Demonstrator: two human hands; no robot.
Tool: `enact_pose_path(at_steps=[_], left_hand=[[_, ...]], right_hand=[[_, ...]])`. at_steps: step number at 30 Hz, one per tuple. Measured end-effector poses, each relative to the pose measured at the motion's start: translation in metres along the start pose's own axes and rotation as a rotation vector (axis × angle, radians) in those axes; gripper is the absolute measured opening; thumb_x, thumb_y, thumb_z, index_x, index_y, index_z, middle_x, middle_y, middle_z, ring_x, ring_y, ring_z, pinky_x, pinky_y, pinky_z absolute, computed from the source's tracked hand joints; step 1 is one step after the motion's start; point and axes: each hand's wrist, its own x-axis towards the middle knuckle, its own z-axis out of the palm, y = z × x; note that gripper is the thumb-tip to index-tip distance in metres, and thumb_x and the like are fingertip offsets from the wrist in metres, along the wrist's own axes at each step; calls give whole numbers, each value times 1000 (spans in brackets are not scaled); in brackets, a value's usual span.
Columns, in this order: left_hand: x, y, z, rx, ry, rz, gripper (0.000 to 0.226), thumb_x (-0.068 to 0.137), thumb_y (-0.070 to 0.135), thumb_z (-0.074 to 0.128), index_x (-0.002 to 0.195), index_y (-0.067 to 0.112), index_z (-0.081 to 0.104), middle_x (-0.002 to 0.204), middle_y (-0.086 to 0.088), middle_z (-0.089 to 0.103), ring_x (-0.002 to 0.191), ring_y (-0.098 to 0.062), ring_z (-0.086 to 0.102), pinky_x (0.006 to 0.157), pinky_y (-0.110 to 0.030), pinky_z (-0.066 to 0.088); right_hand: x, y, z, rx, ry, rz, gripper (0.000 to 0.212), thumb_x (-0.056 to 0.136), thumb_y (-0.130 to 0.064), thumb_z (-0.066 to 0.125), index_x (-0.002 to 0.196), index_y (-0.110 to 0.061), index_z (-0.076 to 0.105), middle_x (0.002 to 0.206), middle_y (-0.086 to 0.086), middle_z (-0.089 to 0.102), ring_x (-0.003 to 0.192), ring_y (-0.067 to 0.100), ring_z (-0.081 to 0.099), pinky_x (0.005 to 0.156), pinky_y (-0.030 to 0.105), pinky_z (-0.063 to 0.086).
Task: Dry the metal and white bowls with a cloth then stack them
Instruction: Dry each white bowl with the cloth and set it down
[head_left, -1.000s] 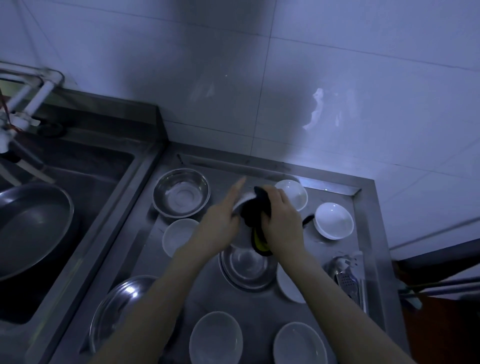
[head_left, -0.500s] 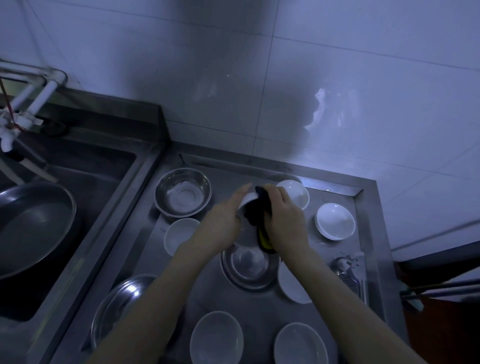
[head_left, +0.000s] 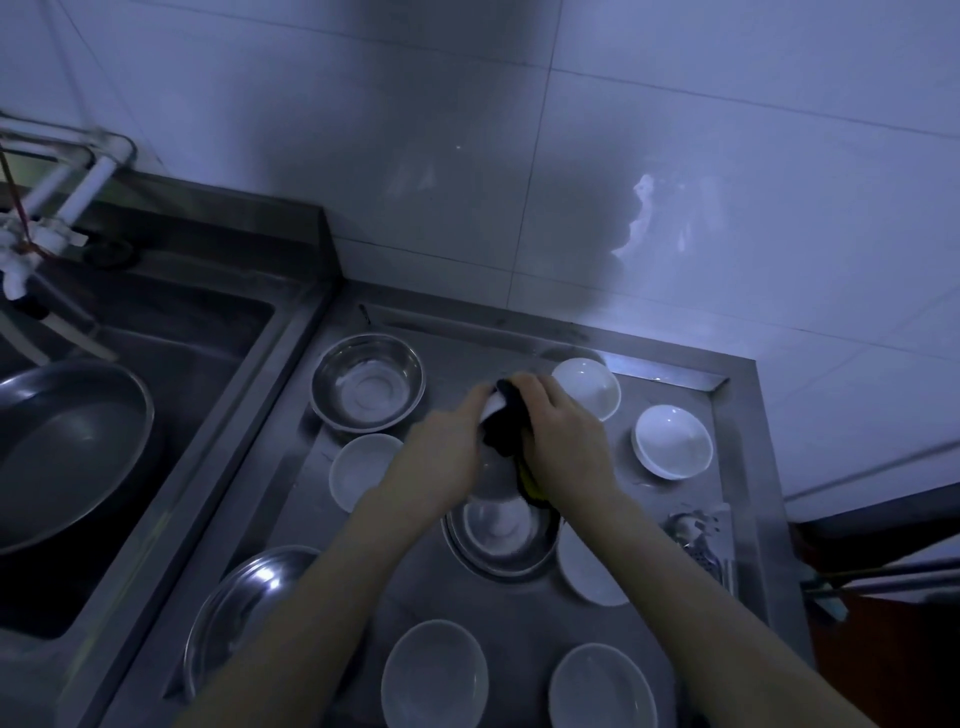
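A small white bowl (head_left: 491, 408) is held up over the middle of the steel table (head_left: 748, 467), the left hand (head_left: 441, 452) curled round its edge and the right hand (head_left: 563, 441) clamped on a dark cloth (head_left: 506, 431) pressed against it. Just below sit stacked metal bowls (head_left: 501, 535). Two more metal bowls show: one far left (head_left: 368, 382) and one near left (head_left: 244, 603). Six white bowls rest on the table, all holding nothing. A pan (head_left: 67, 447) lies in the sink (head_left: 218, 332).
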Motion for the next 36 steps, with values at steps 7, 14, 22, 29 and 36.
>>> enact_pose_path(at_steps=[7, 14, 22, 29, 36], left_hand=[[-26, 9, 21, -658, 237, -91, 59, 87, 22, 52, 137, 46, 32, 101, 14, 63, 88, -8, 65, 80, -42, 57], [-13, 8, -4, -183, -20, -37, 59, 89, 1, 41, 139, 32, 35, 98, -7, 61, 83, -27, 58, 69, -36, 46], [-40, 17, -7, -272, 296, -186, 60, 98, 52, 46, 151, 39, 23, 93, 0, 63, 74, -20, 65, 69, -34, 54], [-24, 47, -5, -1436, 80, -529, 47, 102, 44, 44, 133, 9, 48, 126, -25, 60, 110, -35, 65, 75, -38, 60], [-25, 37, -11, -1591, 221, -496, 31, 91, 17, 65, 117, 9, 52, 110, -17, 61, 88, -29, 63, 70, -41, 55]], right_hand=[[0, -2, -1, 688, 101, 769, 32, 88, -6, 53, 119, -16, 52, 94, -4, 55, 91, 19, 53, 57, 7, 35], [-1, -2, -5, 20, 16, 54, 39, 89, -29, 37, 119, -14, 57, 110, 6, 62, 81, 32, 63, 58, 28, 38], [-12, -1, -5, 243, 170, 342, 36, 92, -9, 49, 127, -16, 51, 115, 8, 56, 88, 35, 59, 67, 43, 49], [-45, -16, -10, 291, 243, 122, 42, 90, -19, 45, 132, -17, 46, 127, 5, 54, 104, 25, 58, 80, 36, 51], [-63, -21, -29, 566, 142, -5, 49, 89, -14, 50, 138, -13, 50, 150, 0, 40, 140, 16, 36, 114, 29, 31]])
